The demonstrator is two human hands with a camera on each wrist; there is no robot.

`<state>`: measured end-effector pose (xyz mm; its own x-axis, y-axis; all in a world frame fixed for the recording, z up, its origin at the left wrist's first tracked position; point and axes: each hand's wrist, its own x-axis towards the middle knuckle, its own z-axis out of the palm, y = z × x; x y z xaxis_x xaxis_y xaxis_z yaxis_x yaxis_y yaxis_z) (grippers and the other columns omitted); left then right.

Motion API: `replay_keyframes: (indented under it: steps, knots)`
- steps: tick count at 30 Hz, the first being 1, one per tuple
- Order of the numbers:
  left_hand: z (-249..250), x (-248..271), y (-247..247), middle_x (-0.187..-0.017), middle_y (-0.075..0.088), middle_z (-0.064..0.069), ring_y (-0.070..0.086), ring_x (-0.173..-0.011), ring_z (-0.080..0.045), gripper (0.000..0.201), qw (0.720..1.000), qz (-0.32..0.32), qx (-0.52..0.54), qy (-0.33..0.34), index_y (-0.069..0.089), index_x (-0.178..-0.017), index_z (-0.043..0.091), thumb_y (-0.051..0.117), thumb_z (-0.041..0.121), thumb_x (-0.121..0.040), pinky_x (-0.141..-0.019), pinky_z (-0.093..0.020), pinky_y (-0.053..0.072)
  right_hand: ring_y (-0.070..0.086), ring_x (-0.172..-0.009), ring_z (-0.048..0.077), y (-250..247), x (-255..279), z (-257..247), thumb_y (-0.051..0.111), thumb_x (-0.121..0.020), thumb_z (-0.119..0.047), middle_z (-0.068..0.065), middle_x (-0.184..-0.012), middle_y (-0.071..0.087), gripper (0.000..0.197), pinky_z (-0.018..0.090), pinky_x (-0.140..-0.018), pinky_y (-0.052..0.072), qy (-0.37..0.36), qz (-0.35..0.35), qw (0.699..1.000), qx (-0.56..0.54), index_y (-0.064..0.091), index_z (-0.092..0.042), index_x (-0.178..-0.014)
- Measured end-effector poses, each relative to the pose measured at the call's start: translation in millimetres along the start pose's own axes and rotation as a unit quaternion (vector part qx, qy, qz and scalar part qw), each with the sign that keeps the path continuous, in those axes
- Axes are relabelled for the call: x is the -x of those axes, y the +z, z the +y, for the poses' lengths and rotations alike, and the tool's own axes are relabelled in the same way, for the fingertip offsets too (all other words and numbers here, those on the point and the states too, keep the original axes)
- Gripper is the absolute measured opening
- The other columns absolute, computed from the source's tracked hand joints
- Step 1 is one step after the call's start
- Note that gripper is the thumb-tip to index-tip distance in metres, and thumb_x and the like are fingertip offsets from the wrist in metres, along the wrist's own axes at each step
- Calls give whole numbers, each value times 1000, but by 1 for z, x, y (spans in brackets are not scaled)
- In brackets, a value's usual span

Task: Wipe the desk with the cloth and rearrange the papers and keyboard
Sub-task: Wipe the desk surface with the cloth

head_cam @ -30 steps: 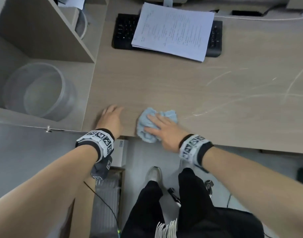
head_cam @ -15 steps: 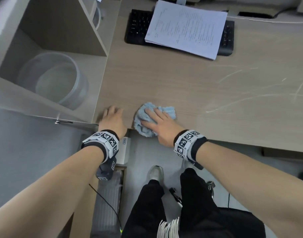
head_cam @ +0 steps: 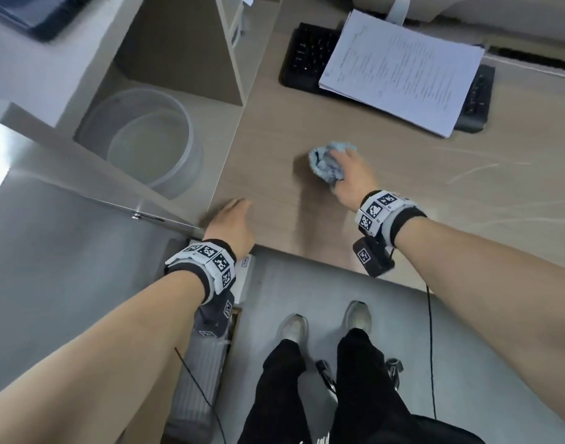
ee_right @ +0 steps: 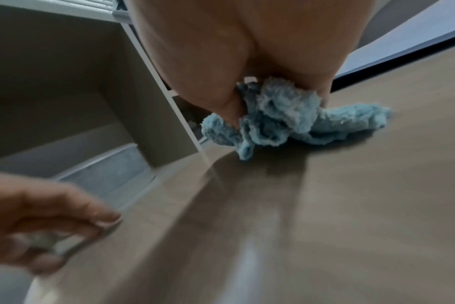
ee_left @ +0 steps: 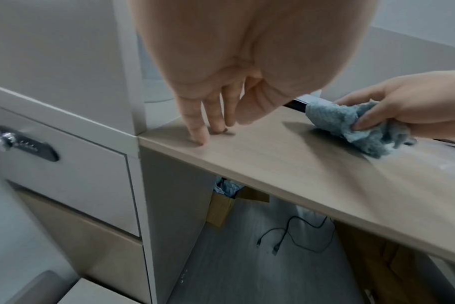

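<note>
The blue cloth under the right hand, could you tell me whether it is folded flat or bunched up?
Bunched up: the cloth shows crumpled folds in the right hand.

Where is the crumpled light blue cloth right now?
In the head view, the crumpled light blue cloth is mid-desk, gripped by the right hand, nearer than the black keyboard and white papers.

- A clear round plastic container (head_cam: 146, 142) sits in an open shelf compartment.
- A grey drawer with a dark handle (ee_left: 29, 142).
- A cardboard box (ee_left: 229, 203) and a loose black cable (ee_left: 294, 236) lie on the floor.
</note>
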<state>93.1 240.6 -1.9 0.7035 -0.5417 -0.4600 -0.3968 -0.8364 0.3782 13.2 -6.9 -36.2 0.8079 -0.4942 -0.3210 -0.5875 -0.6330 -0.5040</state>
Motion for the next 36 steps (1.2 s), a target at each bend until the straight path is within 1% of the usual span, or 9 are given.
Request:
replay_keyframes:
  steps: [5, 8, 13, 16, 19, 23, 27, 32, 36]
  knots:
    - [-25, 5, 4, -140, 48, -10, 43, -129, -31, 58, 997, 61, 29, -44, 52, -131, 7, 46, -6, -75, -111, -33, 32, 51, -118, 32, -11, -71, -42, 56, -80, -1, 10, -134, 48, 62, 34, -98, 45, -86, 18, 996, -8, 48, -20, -139]
    - [-33, 10, 10, -144, 44, -12, 38, -132, -34, 58, 997, 63, 21, -38, 52, -129, 4, 46, -9, -73, -112, -34, 28, 59, -108, 25, -2, -85, -65, 56, -85, -8, 5, -131, 55, 58, 36, -93, 51, -105, -43, 994, 2, 47, -23, -140]
    - [-38, 15, 8, -144, 44, -13, 39, -132, -35, 56, 997, 62, 37, -38, 54, -125, 3, 46, -10, -71, -111, -32, 28, 38, -137, 32, 31, -4, -86, 51, -87, -5, 7, -152, 37, 64, 38, -110, 36, -225, -155, 957, 100, 41, -29, -145]
    - [-37, 19, 4, -148, 42, -10, 40, -133, -32, 55, 998, 45, 33, -43, 54, -127, 3, 46, -10, -73, -109, -33, 32, 41, -134, 35, 42, 45, -77, 54, -84, -1, 12, -149, 44, 61, 41, -111, 36, -306, -218, 923, 84, 49, -23, -141]
    - [-35, 22, -2, -152, 38, -4, 39, -135, -27, 58, 997, 35, 34, -56, 51, -132, 6, 44, -8, -76, -108, -30, 32, 55, -119, 35, 28, 35, -58, 56, -78, 5, 13, -133, 59, 60, 40, -102, 45, -274, -173, 946, 16, 58, -18, -133]
    - [-33, 23, -2, -151, 38, -3, 40, -133, -28, 58, 997, 34, 30, -58, 51, -131, 7, 43, -8, -76, -106, -33, 34, 55, -116, 39, 3, -23, -42, 57, -82, -5, 13, -130, 59, 54, 41, -99, 46, -176, -58, 982, 37, 55, -20, -134]
    - [-28, 24, 1, -152, 37, -6, 38, -134, -28, 57, 997, 32, 27, -67, 51, -130, 7, 43, -8, -76, -107, -35, 34, 45, -129, 32, 19, 6, -66, 53, -84, -7, 7, -143, 47, 62, 44, -103, 39, -173, -145, 966, 124, 45, -30, -142]
    - [-27, 28, -4, -145, 45, -13, 44, -131, -31, 60, 996, 18, 36, -83, 48, -135, 8, 45, -5, -77, -107, -35, 36, 54, -121, 28, 63, 89, -74, 57, -75, 3, 5, -128, 64, 52, 48, -105, 41, -369, -261, 892, 31, 65, -20, -122]
    - [-26, 35, -5, -137, 50, -18, 48, -125, -37, 58, 993, 31, 35, -109, 48, -135, 10, 42, -4, -80, -104, -37, 39, 55, -117, 31, 46, 64, -49, 51, -75, 4, 7, -129, 60, 60, 46, -101, 44, -278, -137, 951, 6, 58, -20, -129]
